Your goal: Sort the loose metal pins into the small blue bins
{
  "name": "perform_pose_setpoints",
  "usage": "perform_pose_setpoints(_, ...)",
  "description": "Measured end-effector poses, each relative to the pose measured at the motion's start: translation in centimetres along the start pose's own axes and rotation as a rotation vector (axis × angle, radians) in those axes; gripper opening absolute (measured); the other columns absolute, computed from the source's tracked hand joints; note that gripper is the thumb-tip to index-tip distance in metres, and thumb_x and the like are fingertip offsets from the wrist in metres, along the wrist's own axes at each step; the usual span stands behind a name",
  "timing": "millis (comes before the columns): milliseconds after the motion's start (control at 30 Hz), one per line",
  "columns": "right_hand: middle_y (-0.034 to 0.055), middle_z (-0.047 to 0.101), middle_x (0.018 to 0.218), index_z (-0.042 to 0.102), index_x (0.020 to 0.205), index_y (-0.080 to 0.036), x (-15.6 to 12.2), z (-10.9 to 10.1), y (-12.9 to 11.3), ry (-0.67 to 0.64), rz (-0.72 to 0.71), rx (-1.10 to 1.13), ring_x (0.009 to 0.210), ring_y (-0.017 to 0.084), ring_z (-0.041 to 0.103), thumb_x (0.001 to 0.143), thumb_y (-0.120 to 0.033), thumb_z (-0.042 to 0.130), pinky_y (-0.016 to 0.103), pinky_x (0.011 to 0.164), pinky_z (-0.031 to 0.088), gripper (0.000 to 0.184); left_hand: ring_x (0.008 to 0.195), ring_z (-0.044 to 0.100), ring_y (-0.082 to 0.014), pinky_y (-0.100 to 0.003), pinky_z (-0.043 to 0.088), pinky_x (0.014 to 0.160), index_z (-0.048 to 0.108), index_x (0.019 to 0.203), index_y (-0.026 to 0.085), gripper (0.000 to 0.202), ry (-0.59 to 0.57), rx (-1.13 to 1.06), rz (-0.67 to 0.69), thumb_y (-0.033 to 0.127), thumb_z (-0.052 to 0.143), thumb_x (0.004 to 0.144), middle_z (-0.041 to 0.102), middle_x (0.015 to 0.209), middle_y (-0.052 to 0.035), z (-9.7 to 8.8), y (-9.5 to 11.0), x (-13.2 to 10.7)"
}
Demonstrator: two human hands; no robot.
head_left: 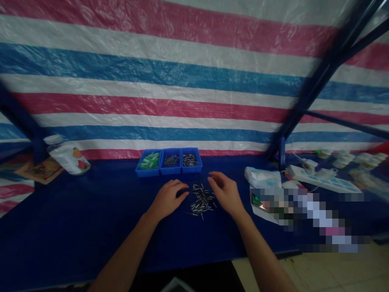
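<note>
Bare forearms (133,243) come nearest, left hand (170,198) and right hand (225,192) flanking a heap of metal pins (202,201), each hand's fingers parted. That heap lies on a dark blue surface (91,227). Behind the heap sit three blue bins (170,172), with striped plastic sheeting (182,73) farther back. Well left of the heap, a white jar (68,158) has a label (78,156) too blurred to read; well right, a power strip (322,180).

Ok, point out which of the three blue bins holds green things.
The left-hand bin, at the end of the row; its contents are green, while the middle bin and right-hand bin hold dark, metallic-looking pieces.
</note>
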State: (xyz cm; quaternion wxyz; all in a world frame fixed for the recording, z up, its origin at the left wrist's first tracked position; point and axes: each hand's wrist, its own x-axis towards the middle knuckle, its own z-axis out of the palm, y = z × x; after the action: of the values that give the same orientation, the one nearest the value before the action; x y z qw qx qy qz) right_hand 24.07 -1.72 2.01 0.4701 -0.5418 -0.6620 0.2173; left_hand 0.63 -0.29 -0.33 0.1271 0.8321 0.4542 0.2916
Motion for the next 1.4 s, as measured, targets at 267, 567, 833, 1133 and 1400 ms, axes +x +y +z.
perform_pose_setpoints(267, 0.0173, 0.067, 0.112, 0.061, 0.124, -0.019, -11.7, -9.6, 6.8, 0.541, 0.111, -0.712, 0.114, 0.038, 0.052, 0.081, -0.061, 0.058, 0.057, 0.096, 0.037, 0.061, 0.099, 0.064, -0.0229, -0.041, 0.048, 0.093, 0.074, 0.106, 0.024, 0.019, -0.088, 0.067, 0.023, 0.030, 0.060, 0.094, 0.072, 0.106, -0.0053, 0.6, -0.3, 0.0)
perform_pose_setpoints(567, 0.0177, 0.064, 0.119, 0.053, 0.131, -0.022, -12.2, -9.7, 7.0, 0.471, 0.190, -0.765, 0.122, 0.039, 0.046, 0.082, -0.061, 0.052, 0.059, 0.098, 0.029, 0.063, 0.096, 0.065, -0.0221, -0.037, 0.049, 0.088, 0.074, 0.099, 0.023, 0.016, -0.092, 0.093, 0.007, 0.026, 0.059, 0.094, 0.072, 0.102, -0.0050, 0.6, 0.1, 0.2)
perform_pose_setpoints(833, 0.0186, 0.061, 0.123, 0.054, 0.131, -0.020, -12.3, -9.5, 6.7, 0.554, 0.163, -0.745, 0.119, 0.037, 0.048, 0.081, -0.062, 0.054, 0.055, 0.100, 0.030, 0.066, 0.092, 0.066, -0.0214, -0.034, 0.049, 0.082, 0.073, 0.096, 0.023, 0.016, -0.080, 0.134, -0.007, 0.024, 0.058, 0.094, 0.071, 0.097, -0.0044, 1.1, 0.2, 0.9)
perform_pose_setpoints(1133, 0.0107, 0.069, 0.114, 0.057, 0.126, -0.023, -5.2, -3.9, -0.1, 0.201, -0.198, -0.552, 0.120, 0.033, 0.050, 0.090, -0.043, 0.055, 0.051, 0.098, 0.038, 0.042, 0.091, 0.062, -0.0233, -0.036, 0.046, 0.081, 0.064, 0.091, 0.020, 0.014, -0.169, 0.328, 0.070, 0.021, 0.050, 0.096, 0.066, 0.094, -0.0058, 0.7, 1.9, 1.3)
perform_pose_setpoints(1400, 0.0064, 0.072, 0.099, 0.064, 0.119, -0.019, 4.5, 3.4, -1.2, -0.319, -0.365, -0.381, 0.095, 0.022, 0.062, 0.090, -0.028, 0.058, 0.038, 0.088, 0.047, 0.031, 0.091, 0.065, -0.0262, -0.038, 0.047, 0.083, 0.063, 0.087, 0.019, 0.008, -0.261, 0.382, 0.072, 0.016, 0.055, 0.085, 0.069, 0.092, -0.0080, 0.3, 1.7, 2.2)
